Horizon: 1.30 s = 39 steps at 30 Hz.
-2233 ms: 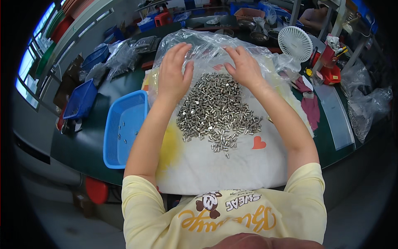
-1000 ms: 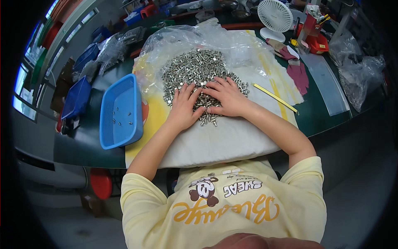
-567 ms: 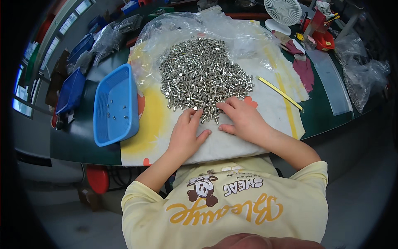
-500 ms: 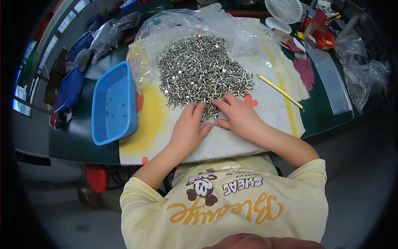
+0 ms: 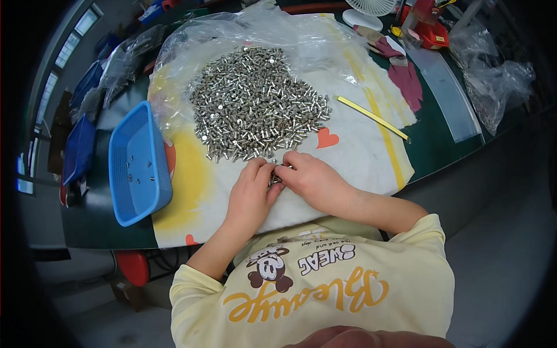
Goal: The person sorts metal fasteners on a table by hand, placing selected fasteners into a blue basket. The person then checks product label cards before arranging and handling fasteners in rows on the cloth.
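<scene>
A large heap of small, shiny metal rivets [image 5: 255,107] lies on a padded white and yellow cloth [image 5: 371,159]. Just in front of its near edge, my left hand [image 5: 248,194] and my right hand [image 5: 313,181] meet with curled fingers. Between them they enclose a small cluster of rivets [image 5: 275,176], partly hidden by the fingers. To the left stands a blue plastic basket [image 5: 159,194] with several loose rivets [image 5: 137,168] on its bottom.
Clear plastic sheeting [image 5: 232,29] bunches behind the heap. On the right are a yellow strip [image 5: 371,118], maroon gloves [image 5: 404,81], a clear flat sheet [image 5: 447,101] and a plastic bag [image 5: 493,87]. A white fan [image 5: 371,6] and a red bin [image 5: 432,36] sit farther back.
Both hands have drawn back from the heap's near edge toward my body, bringing a small cluster of rivets along. My fingers are closer together. The whole view has shifted slightly.
</scene>
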{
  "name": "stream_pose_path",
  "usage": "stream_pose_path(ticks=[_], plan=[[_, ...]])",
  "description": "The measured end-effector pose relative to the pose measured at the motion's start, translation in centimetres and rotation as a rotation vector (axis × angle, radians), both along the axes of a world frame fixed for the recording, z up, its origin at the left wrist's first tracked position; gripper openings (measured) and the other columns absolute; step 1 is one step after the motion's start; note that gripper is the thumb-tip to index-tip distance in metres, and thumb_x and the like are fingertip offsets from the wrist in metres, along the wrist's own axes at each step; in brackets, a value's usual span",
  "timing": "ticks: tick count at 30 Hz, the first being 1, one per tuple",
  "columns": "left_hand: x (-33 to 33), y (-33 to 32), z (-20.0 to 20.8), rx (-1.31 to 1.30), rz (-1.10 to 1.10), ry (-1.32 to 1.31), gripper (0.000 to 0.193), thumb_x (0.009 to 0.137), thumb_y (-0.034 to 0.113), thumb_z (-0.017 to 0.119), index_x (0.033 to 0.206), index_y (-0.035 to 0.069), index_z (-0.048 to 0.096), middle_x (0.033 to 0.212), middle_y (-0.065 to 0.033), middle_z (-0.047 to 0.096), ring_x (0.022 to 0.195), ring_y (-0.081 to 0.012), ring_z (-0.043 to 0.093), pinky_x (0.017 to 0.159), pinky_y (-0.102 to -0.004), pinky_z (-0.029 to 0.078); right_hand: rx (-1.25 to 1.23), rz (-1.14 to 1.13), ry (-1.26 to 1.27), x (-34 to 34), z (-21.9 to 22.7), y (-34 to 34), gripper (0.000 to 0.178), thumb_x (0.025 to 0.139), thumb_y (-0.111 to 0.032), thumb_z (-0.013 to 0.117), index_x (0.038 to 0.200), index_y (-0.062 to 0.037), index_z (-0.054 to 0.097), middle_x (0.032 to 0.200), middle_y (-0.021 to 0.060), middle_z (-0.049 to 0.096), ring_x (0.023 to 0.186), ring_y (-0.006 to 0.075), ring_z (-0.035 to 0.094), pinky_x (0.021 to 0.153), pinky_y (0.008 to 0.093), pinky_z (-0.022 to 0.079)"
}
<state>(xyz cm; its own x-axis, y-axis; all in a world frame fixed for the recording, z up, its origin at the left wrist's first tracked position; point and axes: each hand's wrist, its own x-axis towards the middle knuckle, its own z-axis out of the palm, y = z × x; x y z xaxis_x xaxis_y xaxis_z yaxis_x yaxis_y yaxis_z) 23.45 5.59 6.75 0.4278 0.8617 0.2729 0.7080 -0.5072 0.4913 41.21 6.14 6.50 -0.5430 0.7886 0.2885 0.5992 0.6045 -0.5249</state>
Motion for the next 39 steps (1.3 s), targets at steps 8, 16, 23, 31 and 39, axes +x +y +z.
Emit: stream_pose_path(ticks=[8,16,23,31,39], plan=[[-0.7,-0.5,0.2,-0.091,0.247,0.004,0.022,0.077,0.009,0.066,0.098,0.006,0.061,0.105,-0.0101,0.055,0.087,-0.028,0.058,0.07,-0.0367,0.049,0.027,-0.166,0.116,1.0,-0.8,-0.5,0.018,0.076,-0.006,0.06,0.094,-0.0033,0.059,0.096,0.0112,0.052,0.083,0.0286,0.056,0.07,0.0363,0.048],[1.5,-0.6,0.6,-0.115,0.027,-0.073,0.04,0.073,0.008,0.07,0.11,0.004,0.057,0.106,-0.0122,0.053,0.091,-0.0284,0.057,0.073,-0.0353,0.048,0.017,-0.12,0.223,0.6,-1.7,-1.2,0.02,0.076,-0.006,0.063,0.096,-0.0028,0.06,0.095,0.0105,0.053,0.087,0.0283,0.055,0.073,0.0372,0.047],[1.0,-0.4,0.9,-0.162,0.123,-0.035,0.02,0.072,0.003,0.067,0.09,0.003,0.059,0.098,-0.0115,0.056,0.086,-0.0296,0.058,0.071,-0.0375,0.048,0.028,-0.115,0.31,0.6,-2.2,-1.4,0.016,0.077,-0.009,0.064,0.092,-0.0045,0.058,0.091,0.0103,0.05,0.085,0.0285,0.053,0.072,0.0375,0.046],[1.3,-0.5,0.7,-0.054,0.002,-0.059,0.017,0.071,-0.002,0.064,0.087,0.003,0.059,0.093,-0.0108,0.059,0.088,-0.03,0.056,0.073,-0.0376,0.047,0.061,-0.103,0.297,0.8,-2.6,-1.2,0.017,0.076,-0.009,0.063,0.092,-0.0057,0.058,0.092,0.0086,0.053,0.086,0.028,0.053,0.075,0.0372,0.045],[0.5,-0.8,0.5,0.006,0.004,-0.054,0.022,0.07,-0.004,0.064,0.09,0.004,0.059,0.092,-0.0093,0.059,0.088,-0.0301,0.054,0.075,-0.0376,0.046,0.046,-0.195,0.24,1.1,-2.1,-1.2,0.02,0.073,-0.006,0.065,0.093,-0.0091,0.062,0.095,0.003,0.06,0.09,0.0249,0.054,0.078,0.0348,0.046]])
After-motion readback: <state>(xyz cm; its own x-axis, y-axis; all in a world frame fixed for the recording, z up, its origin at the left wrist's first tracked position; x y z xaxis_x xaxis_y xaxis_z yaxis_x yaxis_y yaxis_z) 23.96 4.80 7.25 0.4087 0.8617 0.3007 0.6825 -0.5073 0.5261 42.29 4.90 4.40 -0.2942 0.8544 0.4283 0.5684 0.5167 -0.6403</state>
